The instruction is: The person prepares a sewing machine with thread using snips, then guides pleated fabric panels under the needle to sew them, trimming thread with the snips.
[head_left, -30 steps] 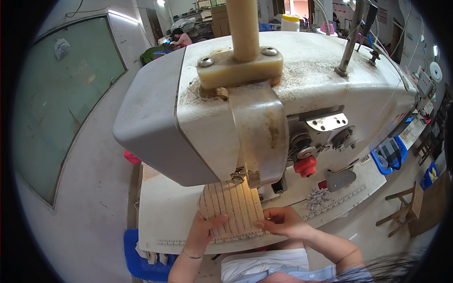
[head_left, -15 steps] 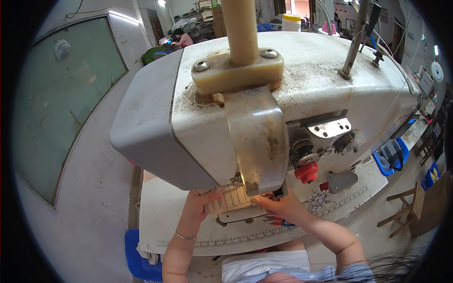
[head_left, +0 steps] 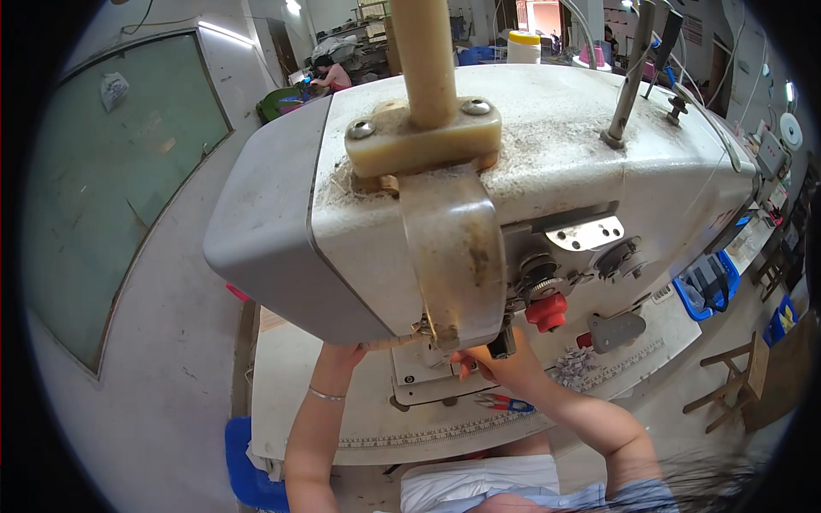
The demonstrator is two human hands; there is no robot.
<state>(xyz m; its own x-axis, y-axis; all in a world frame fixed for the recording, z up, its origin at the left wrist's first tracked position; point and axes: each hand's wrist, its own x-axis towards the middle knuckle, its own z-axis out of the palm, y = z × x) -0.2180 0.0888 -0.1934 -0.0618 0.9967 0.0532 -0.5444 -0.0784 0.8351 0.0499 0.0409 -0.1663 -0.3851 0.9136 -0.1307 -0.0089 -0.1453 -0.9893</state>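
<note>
A white sewing machine (head_left: pixel 547 128) fills the middle, its grey end cover (head_left: pixel 265 222) toward the left. My left hand (head_left: pixel 342 354) is beside the lower edge of that cover, its fingers hidden behind it. Next to it a thin edge of pale beige cloth (head_left: pixel 392 343) shows; the machine hides the rest. My right hand (head_left: pixel 505 357) is just right of the needle area, partly behind a dark lever (head_left: pixel 501 344). Its fingers are loosely bent and apart, with nothing visible in them. Red-and-blue thread snips (head_left: pixel 506 403) lie on the table below.
A ruler strip (head_left: pixel 410 439) runs along the front edge of the white table (head_left: pixel 295 402). Grey-white scraps (head_left: pixel 575 366) lie to the right of my right hand. A blue bin (head_left: pixel 248 470) stands at the lower left, a wooden stool (head_left: pixel 735 380) at the right. Another person (head_left: pixel 332 75) sits far back.
The pleated beige cloth has gone back and left under the machine, leaving the plate in view. My right fingers have come off its edge. The snips are more exposed. The view has shifted slightly.
</note>
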